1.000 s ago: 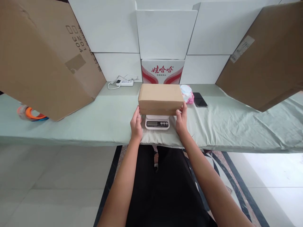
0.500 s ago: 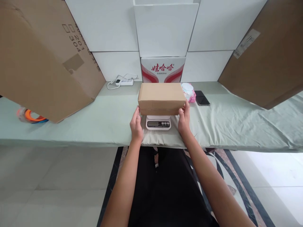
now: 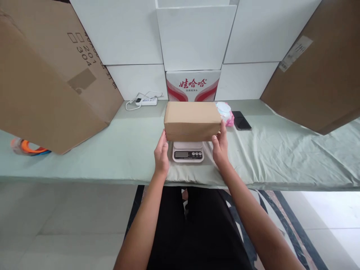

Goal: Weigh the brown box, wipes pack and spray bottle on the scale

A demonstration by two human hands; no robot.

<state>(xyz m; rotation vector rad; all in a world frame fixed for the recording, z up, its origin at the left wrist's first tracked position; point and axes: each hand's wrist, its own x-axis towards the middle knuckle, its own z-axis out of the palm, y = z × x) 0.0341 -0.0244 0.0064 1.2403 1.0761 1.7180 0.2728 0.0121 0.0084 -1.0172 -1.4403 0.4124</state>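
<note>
A closed brown cardboard box (image 3: 192, 120) is held level between my two hands, over a white digital kitchen scale (image 3: 188, 154). My left hand (image 3: 161, 154) presses its fingers along the box's left end, and my right hand (image 3: 220, 146) grips the right front corner with the thumb near the lower edge. The scale's display and buttons face me, while the box hides most of its platform. Whether the box rests on the platform or hangs just above it, I cannot tell.
A pink-and-white packet (image 3: 225, 112) and a black phone (image 3: 241, 120) lie right of the box. Behind stands a white-and-red carton (image 3: 192, 85); a power strip (image 3: 146, 101) lies back left. Large cardboard panels (image 3: 84, 80) flank the table, with tape rolls (image 3: 29, 147) far left.
The view has shifted slightly, so the table sits lower in the picture. A little more of the scale shows below the box; both hands keep their hold.
</note>
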